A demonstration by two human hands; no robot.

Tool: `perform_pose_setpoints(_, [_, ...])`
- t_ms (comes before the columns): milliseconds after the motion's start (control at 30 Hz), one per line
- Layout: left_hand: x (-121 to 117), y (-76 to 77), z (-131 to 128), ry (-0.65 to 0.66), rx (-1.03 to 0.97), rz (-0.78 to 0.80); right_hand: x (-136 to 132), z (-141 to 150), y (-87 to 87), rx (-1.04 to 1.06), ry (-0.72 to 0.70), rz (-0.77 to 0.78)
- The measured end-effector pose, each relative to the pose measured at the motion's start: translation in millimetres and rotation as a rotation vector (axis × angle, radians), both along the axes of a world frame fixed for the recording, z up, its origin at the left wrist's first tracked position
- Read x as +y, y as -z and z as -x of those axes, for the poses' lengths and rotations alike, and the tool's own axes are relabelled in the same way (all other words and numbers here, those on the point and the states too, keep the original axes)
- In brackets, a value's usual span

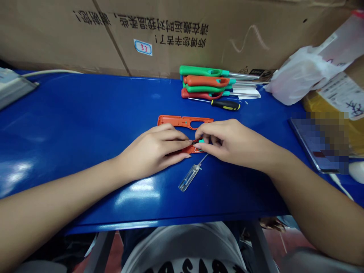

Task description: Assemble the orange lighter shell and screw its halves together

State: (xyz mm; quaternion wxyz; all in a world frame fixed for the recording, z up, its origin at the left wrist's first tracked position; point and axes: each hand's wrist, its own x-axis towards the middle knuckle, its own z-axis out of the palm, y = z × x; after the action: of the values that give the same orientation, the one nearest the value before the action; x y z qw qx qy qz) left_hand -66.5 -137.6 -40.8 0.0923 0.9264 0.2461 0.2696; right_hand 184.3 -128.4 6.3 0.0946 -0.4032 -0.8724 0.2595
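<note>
My left hand [159, 149] is closed over the near orange lighter shell half [196, 150], holding it down on the blue table; the palm hides much of it. My right hand [227, 140] pinches at the shell's right part, its thumb and index finger at a small turquoise part [201, 141]. A small black piece [195, 142] and a thin bent wire show between the fingertips. Just behind both hands lies the other orange shell half [176, 121], inner side up. In front rests a clear lighter fuel tank [189, 177], its thin tube running up under my right hand.
Several green, orange and red long-nosed lighters [207, 81] are stacked at the back, with a black-and-yellow screwdriver [226, 104] before them. A cardboard box [85, 41] walls off the far edge. On the right are a phone [315, 148], a white plastic bag [298, 76] and a taped parcel.
</note>
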Motion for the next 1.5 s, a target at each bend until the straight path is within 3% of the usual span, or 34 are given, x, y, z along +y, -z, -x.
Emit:
perform_pose_setpoints(233, [-2, -4.4, -1, -0.006, 0.1, -0.044, 5, -14, -16.5, 0.017, 0.039, 0.236])
perform_pose_setpoints(433, [-2, -5.7, -1, 0.003, 0.119, -0.065, 9, -17, -16.3, 0.062, 0.073, 0.303])
perform_pose_setpoints(567, [-3, -6.1, -1, 0.007, 0.121, -0.088, 9, -17, -19.1, 0.059, 0.101, 0.279])
perform_pose_setpoints(800, [-4, -8.6, -1, 0.005, 0.136, -0.061, 10, -19, -24.8, -0.046, 0.013, 0.229])
perform_pose_setpoints(1100, [-4, -6.1, 0, 0.005, 0.108, -0.052, 7, -11, -16.3, 0.017, 0.055, 0.253])
perform_pose_setpoints(1233, [-5, -6.8, 0, -0.002, 0.11, -0.044, 9, -14, -13.3, -0.001, 0.096, 0.15])
perform_pose_setpoints(1500, [-4, -6.9, -2, -0.026, 0.071, 0.061, 9, -13, -16.7, -0.129, -0.117, 0.009])
